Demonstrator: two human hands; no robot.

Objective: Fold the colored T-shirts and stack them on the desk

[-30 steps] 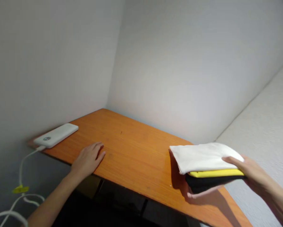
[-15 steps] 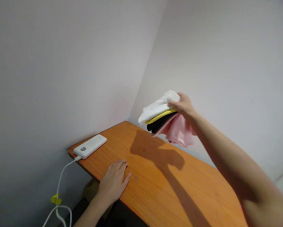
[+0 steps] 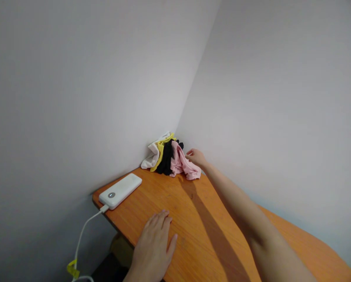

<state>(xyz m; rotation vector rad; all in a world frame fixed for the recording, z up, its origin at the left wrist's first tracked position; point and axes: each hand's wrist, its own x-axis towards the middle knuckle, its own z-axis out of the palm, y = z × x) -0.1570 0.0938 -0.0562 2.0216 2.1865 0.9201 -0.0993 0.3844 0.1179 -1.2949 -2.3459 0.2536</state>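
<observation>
In the far corner of the wooden table stands a slumped bundle of folded cloths, leaning against the wall: a white cloth, a yellow cloth, a black cloth and a pink cloth that spills to the right. Just right of the pink one is my right hand, its fingers loosely apart and holding nothing. My left hand lies palm down at the near edge of the table, fingers stretched out, with nothing under it that I can see.
A white power bank lies at the left edge of the wooden table. Its white cable, carrying a yellow tag, hangs over that edge. Two pale walls meet behind the cloths.
My right hand has carried the cloths left to the table's far corner and let them go there; the bundle has slumped against the wall. My left hand still rests flat. The view has shifted slightly.
</observation>
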